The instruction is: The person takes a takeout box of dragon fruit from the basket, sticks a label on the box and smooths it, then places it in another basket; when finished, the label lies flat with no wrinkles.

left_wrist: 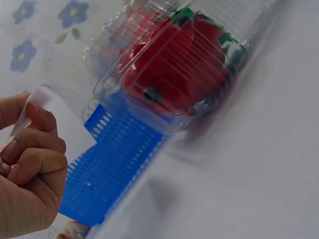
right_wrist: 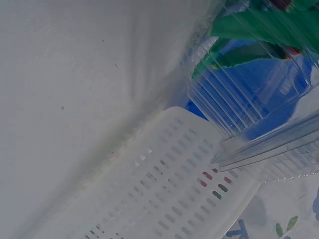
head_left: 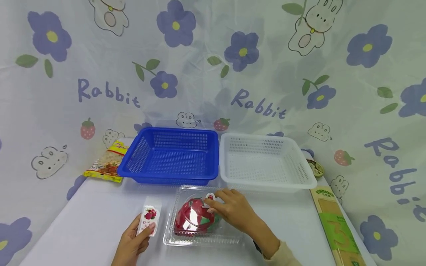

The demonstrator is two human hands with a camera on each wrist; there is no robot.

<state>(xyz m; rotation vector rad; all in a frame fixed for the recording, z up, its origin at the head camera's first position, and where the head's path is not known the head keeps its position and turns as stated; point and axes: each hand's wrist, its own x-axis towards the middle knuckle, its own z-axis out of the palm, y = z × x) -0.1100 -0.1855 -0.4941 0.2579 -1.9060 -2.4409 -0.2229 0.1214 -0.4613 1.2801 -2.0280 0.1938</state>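
Observation:
My left hand (head_left: 131,242) grips a white strip of labels (head_left: 148,214) printed with a red fruit picture, between thumb and fingers. In the left wrist view, that strip (left_wrist: 65,124) shows its blank side. A clear plastic clamshell box (head_left: 169,239) sits closed on the table, holding a red dragon fruit (head_left: 189,218) with green scales. Over the box lid, my right hand (head_left: 234,208) pinches a small fruit sticker (head_left: 210,197) between thumb and forefinger. Whether the sticker touches the lid, I cannot tell. The right wrist view shows the ribbed box side (right_wrist: 234,107) but no fingers.
Behind the box stand a blue basket (head_left: 168,181) and a white basket (head_left: 266,181), side by side. A yellow food packet (head_left: 106,164) lies at the left. On the right are a round tin (head_left: 315,168) and a long green-and-tan package (head_left: 336,225). A patterned curtain hangs behind.

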